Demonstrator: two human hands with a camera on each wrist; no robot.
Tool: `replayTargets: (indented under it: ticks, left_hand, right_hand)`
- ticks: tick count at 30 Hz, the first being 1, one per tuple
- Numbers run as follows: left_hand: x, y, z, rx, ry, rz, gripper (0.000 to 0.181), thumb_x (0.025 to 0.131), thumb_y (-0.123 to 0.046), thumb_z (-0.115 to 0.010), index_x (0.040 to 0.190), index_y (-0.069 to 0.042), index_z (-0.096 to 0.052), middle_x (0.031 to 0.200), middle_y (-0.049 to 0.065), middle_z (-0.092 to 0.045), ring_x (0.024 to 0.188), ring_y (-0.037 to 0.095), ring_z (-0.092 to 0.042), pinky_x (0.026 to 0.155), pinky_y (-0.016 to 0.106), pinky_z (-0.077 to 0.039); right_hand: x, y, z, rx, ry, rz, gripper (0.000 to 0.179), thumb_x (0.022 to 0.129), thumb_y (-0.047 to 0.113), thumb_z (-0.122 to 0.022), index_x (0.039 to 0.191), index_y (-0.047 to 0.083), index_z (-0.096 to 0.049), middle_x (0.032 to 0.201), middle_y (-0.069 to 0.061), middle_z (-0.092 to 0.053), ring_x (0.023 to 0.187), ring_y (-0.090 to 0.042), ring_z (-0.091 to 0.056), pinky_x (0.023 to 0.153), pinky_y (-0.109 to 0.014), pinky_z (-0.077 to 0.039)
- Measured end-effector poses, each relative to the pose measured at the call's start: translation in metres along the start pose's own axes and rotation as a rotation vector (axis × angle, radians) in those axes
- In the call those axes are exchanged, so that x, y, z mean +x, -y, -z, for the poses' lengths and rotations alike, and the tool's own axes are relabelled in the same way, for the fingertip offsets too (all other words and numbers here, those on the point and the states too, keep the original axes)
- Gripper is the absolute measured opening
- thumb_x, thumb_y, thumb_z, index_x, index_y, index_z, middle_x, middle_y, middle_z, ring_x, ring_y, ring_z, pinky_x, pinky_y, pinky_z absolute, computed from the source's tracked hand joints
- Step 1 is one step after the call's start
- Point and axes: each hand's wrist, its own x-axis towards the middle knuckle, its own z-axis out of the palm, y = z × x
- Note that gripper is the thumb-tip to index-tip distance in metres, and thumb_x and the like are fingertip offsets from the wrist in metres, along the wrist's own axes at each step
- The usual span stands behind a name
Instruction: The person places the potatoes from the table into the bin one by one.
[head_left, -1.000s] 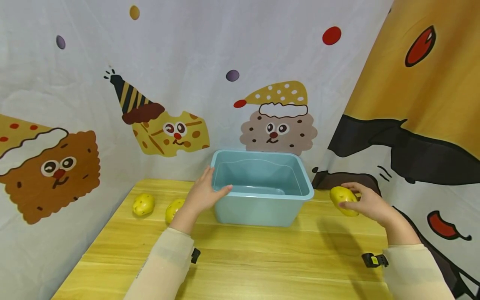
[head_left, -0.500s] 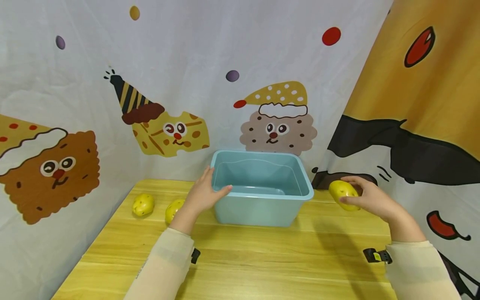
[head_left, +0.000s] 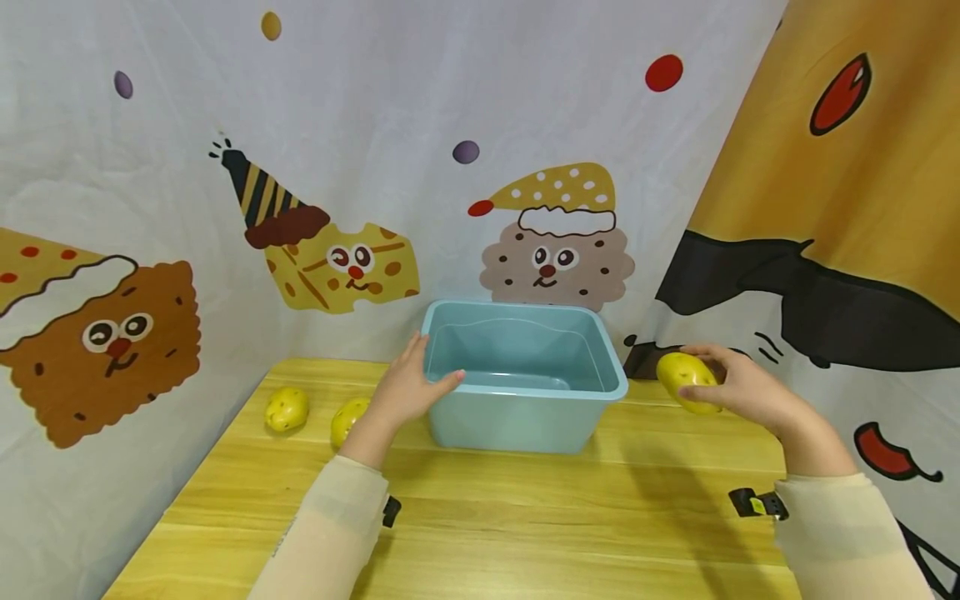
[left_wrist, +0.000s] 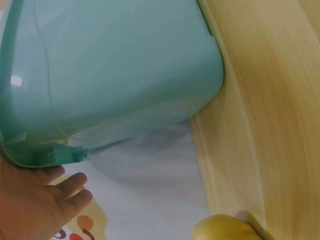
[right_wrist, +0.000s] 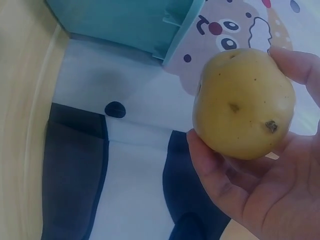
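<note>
Pinching the potato [head_left: 678,375] between thumb and fingers, my right hand [head_left: 753,400] held it raised over the table [head_left: 525,517], at the right of the head frame. It looked smooth and rounded, so a slackened grip could have dropped it. My left hand [head_left: 408,387], fingers spread and extended, rested against the left corner of the blue bin [head_left: 517,421] mid-frame; uneven pressure might have skewed it. Farther left lay a second potato [head_left: 347,419], at risk of a knock from my left wrist [head_left: 367,440], and a third potato [head_left: 287,409].
</note>
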Motion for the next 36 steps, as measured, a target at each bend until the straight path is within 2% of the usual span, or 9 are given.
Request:
replayTargets:
  ticks: [4,12,16,22,31,36]
  left_hand:
    - [0.000,0.000,-0.001,-0.002,0.000,0.000,0.102,0.088,-0.067,-0.061,0.161,-0.009,-0.017,0.168,0.007,-0.008,0.146,0.044,-0.025,0.112,0.065,-0.028]
    - [0.001,-0.001,-0.001,0.001,0.002,-0.003,0.107,0.085,-0.073,-0.058,0.160,-0.009,-0.018,0.168,0.009,-0.010,0.146,0.044,-0.026,0.112,0.064,-0.028]
    - [0.002,-0.001,-0.002,0.008,-0.001,-0.004,0.108,0.084,-0.076,-0.057,0.161,-0.010,-0.018,0.168,0.009,-0.010,0.146,0.044,-0.026,0.112,0.064,-0.029]
    - [0.002,-0.002,-0.001,0.009,-0.003,-0.001,0.103,0.087,-0.069,-0.060,0.160,-0.009,-0.019,0.168,0.010,-0.011,0.146,0.044,-0.026,0.112,0.065,-0.028]
    - [0.002,0.001,-0.002,0.011,0.004,0.004,0.106,0.086,-0.072,-0.059,0.161,-0.009,-0.017,0.168,0.008,-0.008,0.146,0.044,-0.025,0.111,0.065,-0.028]
    - [0.001,0.000,-0.002,0.011,0.004,0.009,0.104,0.087,-0.069,-0.061,0.161,-0.009,-0.017,0.168,0.008,-0.008,0.147,0.044,-0.025,0.112,0.065,-0.027]
  right_hand:
    - [0.000,0.005,0.004,-0.006,0.009,0.004,0.077,0.090,0.034,-0.076,0.148,-0.001,-0.039,0.129,-0.025,-0.057,0.094,-0.026,-0.058,0.073,-0.031,-0.050]
    - [0.003,0.017,0.015,-0.042,0.032,0.031,0.074,0.092,0.031,-0.074,0.148,-0.001,-0.038,0.130,-0.025,-0.056,0.098,-0.027,-0.058,0.075,-0.032,-0.050]
    - [0.007,0.022,0.019,-0.023,0.037,0.041,0.072,0.092,0.030,-0.073,0.148,0.001,-0.039,0.131,-0.024,-0.053,0.104,-0.033,-0.060,0.073,-0.031,-0.052]
    - [0.011,0.031,0.025,-0.039,0.035,0.039,0.070,0.092,0.033,-0.073,0.148,0.006,-0.042,0.133,-0.020,-0.052,0.107,-0.036,-0.061,0.072,-0.034,-0.054]
    - [0.024,0.041,0.028,-0.009,0.069,0.074,0.068,0.091,0.027,-0.074,0.146,0.003,-0.042,0.133,-0.020,-0.052,0.103,-0.030,-0.061,0.072,-0.032,-0.055]
    - [0.032,0.049,0.029,0.023,0.087,0.069,0.070,0.090,0.028,-0.075,0.146,0.002,-0.042,0.136,-0.023,-0.050,0.106,-0.033,-0.060,0.075,-0.032,-0.055]
